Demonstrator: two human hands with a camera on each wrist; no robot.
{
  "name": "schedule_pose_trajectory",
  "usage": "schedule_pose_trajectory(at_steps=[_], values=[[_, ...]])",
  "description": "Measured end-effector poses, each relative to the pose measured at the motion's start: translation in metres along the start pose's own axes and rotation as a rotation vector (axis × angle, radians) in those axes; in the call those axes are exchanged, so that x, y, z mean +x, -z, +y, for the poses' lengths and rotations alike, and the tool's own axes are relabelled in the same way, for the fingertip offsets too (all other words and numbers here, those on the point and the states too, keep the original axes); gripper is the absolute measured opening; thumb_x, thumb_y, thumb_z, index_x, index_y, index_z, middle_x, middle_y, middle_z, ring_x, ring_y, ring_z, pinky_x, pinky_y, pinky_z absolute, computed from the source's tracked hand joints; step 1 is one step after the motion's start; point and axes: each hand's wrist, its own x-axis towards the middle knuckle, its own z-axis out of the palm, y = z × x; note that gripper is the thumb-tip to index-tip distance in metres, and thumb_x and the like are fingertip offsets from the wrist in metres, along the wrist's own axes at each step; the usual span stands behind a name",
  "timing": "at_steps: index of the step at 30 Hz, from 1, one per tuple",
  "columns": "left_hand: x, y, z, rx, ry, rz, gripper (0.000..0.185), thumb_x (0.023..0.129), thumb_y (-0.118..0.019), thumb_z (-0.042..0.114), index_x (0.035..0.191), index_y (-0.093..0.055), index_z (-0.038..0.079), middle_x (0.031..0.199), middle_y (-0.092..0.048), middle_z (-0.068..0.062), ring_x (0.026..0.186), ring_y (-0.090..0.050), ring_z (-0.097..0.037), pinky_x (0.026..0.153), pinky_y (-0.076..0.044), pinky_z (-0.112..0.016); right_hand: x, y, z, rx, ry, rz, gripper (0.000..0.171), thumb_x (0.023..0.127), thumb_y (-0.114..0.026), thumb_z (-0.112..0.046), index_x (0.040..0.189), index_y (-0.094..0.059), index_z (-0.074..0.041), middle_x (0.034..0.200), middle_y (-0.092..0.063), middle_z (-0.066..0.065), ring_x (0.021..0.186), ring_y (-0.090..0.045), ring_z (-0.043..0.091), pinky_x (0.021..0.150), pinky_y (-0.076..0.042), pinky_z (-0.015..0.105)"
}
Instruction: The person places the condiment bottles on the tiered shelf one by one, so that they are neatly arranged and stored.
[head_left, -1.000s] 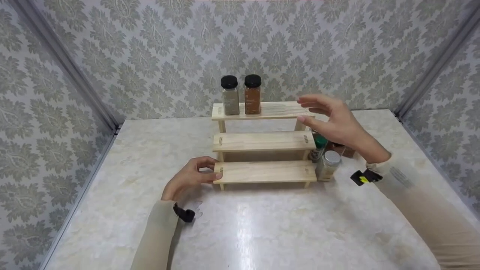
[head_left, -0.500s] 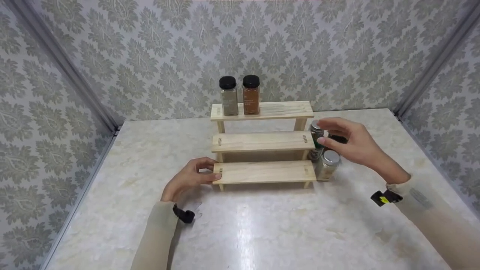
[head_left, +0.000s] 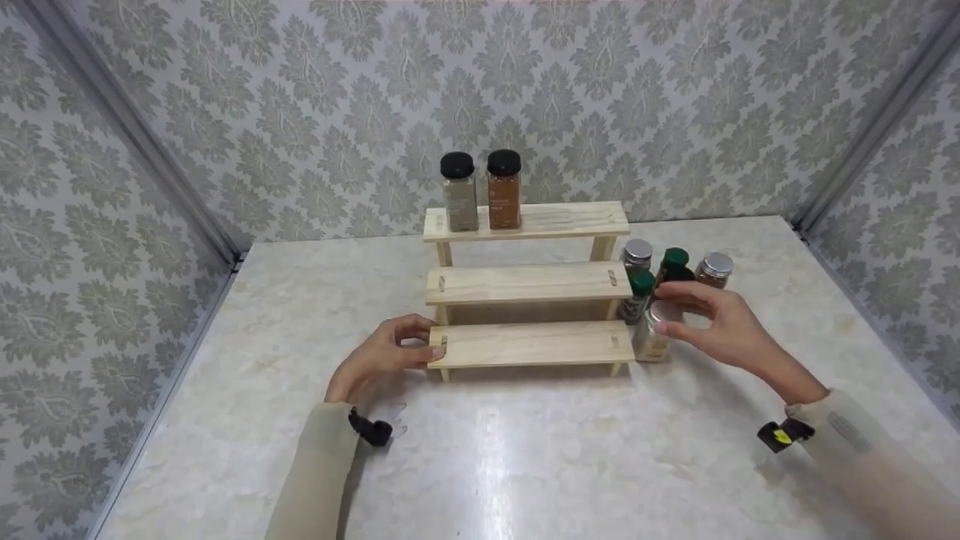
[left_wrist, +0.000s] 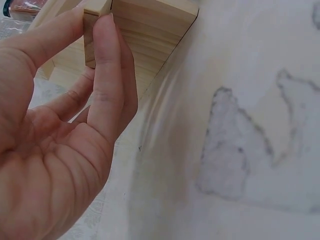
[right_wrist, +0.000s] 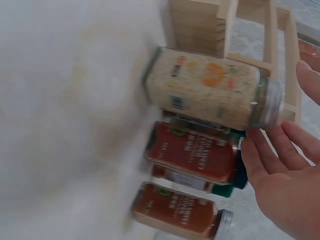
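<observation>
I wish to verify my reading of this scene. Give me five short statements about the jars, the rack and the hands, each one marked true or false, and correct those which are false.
1. The grey jar stands left of the brown jar on the top shelf. True.
2. The left hand holds the top shelf. False: it holds the left end of the bottom shelf.
3. The brown jar has a green lid. False: its lid is black.
4. The right hand is at the silver lid of the pale jar. True.
5. The pale jar stands on the middle shelf. False: it stands on the table, at the right side of the rack.
</observation>
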Motion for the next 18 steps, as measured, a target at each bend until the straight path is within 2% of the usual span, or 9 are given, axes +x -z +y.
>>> schedule_pose_trajectory(at_steps=[3,6,14,18], values=[[-0.001,0.001,0.001,-0.001,0.006,0.01,0.045,0.092,-0.085,0.017,0.13,-0.065,0.003,0.125,-0.067,-0.013,0.107,-0.07,-0.02,0.09,-0.065,-0.037,-0.001,-0.005,0.008,0.012,-0.008,0.009,0.053,0.095,-0.084,-0.018,0.143,-0.065,-0.003,0.142,-0.066,0.019,0.117,-0.06,-0.01,0.099,-0.051,0.008],[-0.001,0.001,0.0,-0.007,0.005,0.013,0.044,0.092,-0.086,0.017,0.129,-0.066,0.003,0.125,-0.067,-0.013,0.107,-0.07,-0.021,0.091,-0.065,-0.037,-0.002,-0.009,0.013,0.039,-0.024,0.016,0.055,0.095,-0.083,-0.016,0.144,-0.063,-0.001,0.143,-0.064,0.022,0.114,-0.059,-0.014,0.097,-0.053,0.01],[-0.001,-0.001,0.001,-0.011,0.018,0.012,0.044,0.091,-0.087,0.02,0.128,-0.067,0.007,0.126,-0.066,-0.012,0.112,-0.068,-0.022,0.093,-0.064,-0.039,-0.005,-0.016,0.023,0.051,-0.061,0.032,0.056,0.095,-0.084,-0.013,0.144,-0.062,0.001,0.14,-0.066,0.023,0.11,-0.06,-0.014,0.094,-0.054,0.01],[-0.001,-0.001,0.001,-0.007,0.022,0.005,0.043,0.091,-0.087,0.02,0.127,-0.067,0.007,0.126,-0.067,-0.012,0.112,-0.068,-0.022,0.093,-0.064,-0.04,-0.008,-0.019,0.026,0.094,-0.061,0.048,0.053,0.094,-0.083,-0.009,0.142,-0.064,0.002,0.136,-0.067,0.024,0.11,-0.062,-0.011,0.093,-0.053,0.008]])
